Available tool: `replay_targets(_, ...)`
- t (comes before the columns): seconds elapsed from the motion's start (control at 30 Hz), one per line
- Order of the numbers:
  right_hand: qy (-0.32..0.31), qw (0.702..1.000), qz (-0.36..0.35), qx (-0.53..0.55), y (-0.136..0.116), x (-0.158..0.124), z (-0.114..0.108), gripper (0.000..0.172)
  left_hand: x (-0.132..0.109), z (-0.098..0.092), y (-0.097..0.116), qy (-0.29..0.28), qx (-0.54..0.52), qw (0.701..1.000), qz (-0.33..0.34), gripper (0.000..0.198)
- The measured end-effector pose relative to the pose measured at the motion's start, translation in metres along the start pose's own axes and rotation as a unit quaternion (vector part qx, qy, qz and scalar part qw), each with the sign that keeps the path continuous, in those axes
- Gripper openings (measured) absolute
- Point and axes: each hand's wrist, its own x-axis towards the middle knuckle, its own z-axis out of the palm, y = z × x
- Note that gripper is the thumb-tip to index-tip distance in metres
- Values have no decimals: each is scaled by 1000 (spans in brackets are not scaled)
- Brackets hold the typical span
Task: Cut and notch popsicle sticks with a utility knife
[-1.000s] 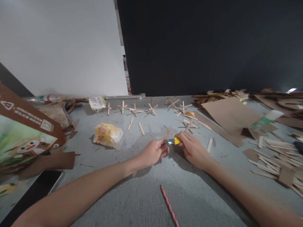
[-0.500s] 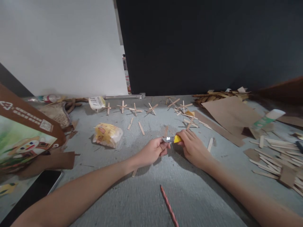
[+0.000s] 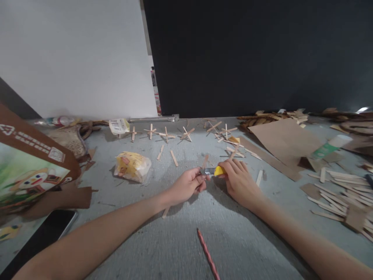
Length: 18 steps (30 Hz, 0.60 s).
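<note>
My right hand point(image 3: 240, 179) is closed around the yellow end of a small yellow-and-silver object point(image 3: 210, 171); its flat shiny part points left, and its exact kind is unclear. At the tip of that shiny part, my left hand point(image 3: 189, 184) pinches with thumb and fingers. A wooden craft stick point(image 3: 205, 160) shows just beyond the left fingertips; whether they hold it is hidden. Past the right hand, another craft stick point(image 3: 234, 151) slants upward. Two loose sticks point(image 3: 174, 158) lie farther left. Several crossed-stick pieces point(image 3: 187, 134) stand in a row at the back.
A yellow plastic packet point(image 3: 132, 166) lies left of my hands. Nearer are a red pencil point(image 3: 207, 252) and a phone point(image 3: 40, 241). A brown paper bag point(image 3: 67, 159) stands at left. Rightward are cardboard point(image 3: 279, 144), a green-and-white tube point(image 3: 332, 147) and a pile of craft sticks point(image 3: 335, 198).
Both hands stay almost in place. The shiny part of the held object has tilted slightly and no longer glints as brightly, and my right fingers have shifted a little.
</note>
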Motion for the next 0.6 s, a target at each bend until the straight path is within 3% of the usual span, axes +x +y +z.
replay_targets(0.13, -14, 996, -5, 83, -1, 1, -4, 14, -1, 1, 1, -4, -10, 1000, 18, 44)
replay_targets(0.3, -14, 985, 0, 169, -1, -2, -15, 24, -3, 1, 4, 14, -18, 1000, 21, 51)
replay_targets(0.47, -32, 987, 66, 146, 2, -4, -14, 30, -3, 0, 3, -7, -68, 998, 11, 51)
replay_targets(0.6, -45, 990, 70, 111, 3, -4, -11, 36, -4, 3, 4, -3, -49, 999, 2, 48)
